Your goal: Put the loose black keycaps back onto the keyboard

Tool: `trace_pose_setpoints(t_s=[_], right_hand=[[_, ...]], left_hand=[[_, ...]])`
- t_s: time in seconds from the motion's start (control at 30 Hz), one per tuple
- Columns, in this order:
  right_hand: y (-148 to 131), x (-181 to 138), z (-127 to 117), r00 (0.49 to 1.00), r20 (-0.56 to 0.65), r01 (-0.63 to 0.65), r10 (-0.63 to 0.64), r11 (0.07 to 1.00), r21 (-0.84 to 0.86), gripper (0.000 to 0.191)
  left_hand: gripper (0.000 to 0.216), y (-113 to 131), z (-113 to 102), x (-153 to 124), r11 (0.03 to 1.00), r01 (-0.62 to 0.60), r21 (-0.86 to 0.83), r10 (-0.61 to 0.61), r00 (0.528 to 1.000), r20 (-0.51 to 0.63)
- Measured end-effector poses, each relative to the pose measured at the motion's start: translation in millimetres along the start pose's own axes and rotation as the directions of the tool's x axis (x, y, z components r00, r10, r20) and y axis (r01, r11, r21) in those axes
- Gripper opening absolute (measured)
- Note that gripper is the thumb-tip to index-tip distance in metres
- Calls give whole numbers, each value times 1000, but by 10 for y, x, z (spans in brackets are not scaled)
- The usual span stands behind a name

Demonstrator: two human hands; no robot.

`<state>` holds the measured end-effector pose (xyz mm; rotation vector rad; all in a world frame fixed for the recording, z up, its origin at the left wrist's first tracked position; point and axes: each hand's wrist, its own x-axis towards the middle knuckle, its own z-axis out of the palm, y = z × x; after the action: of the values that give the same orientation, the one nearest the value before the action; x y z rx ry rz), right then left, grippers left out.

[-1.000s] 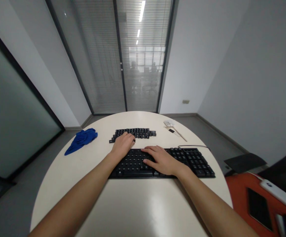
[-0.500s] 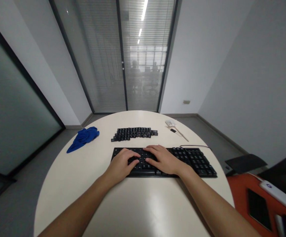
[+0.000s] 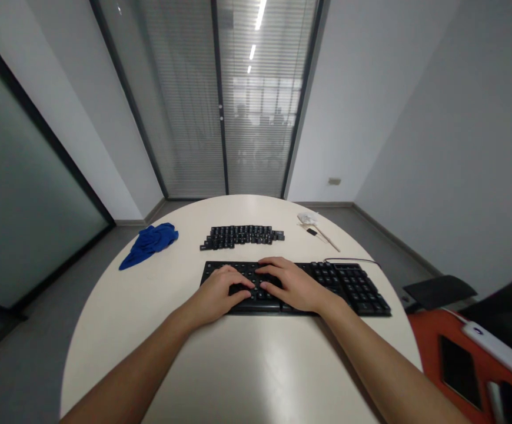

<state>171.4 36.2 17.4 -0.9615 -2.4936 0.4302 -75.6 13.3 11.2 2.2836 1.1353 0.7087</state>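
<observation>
Black keyboard (image 3: 265,305) — beneath left grip (image 3: 218,292) and right grip (image 3: 295,287) — main key area.

Left hand (image 3: 220,292) and right hand (image 3: 292,284) positioned over the black keyboard (image 3: 265,308); right thumb and forefinger apart, left grip indeterminable. Number-pad keys (image 3: 362,287) in place. Detached keycaps (image 3: 242,235) lie in rows beyond, on the round table (image 3: 238,365), between blue cloth (image 3: 150,242) and wooden stick (image 3: 328,238).

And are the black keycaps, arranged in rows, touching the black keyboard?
Apart. The head view shows a strip of cream tabletop between the keycaps and the keyboard.
</observation>
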Motion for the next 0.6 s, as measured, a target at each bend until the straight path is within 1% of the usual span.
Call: trace_pose_setpoints(t_s=[0.17, 0.47, 0.6], right_hand=[[12, -3, 7, 1000, -1, -1, 1, 1000, 5, 33], [-32, 21, -33, 998, 5, 57, -57, 998, 33, 27], [-42, 26, -38, 998, 2, 63, -63, 997, 48, 27]], left_hand=[[16, 32, -8, -2, 998, 22, 64, -21, 1000, -5], [14, 83, -25, 5, 993, 16, 118, -15, 1000, -7], [14, 95, -29, 6, 993, -1, 121, 1, 1000, 3]])
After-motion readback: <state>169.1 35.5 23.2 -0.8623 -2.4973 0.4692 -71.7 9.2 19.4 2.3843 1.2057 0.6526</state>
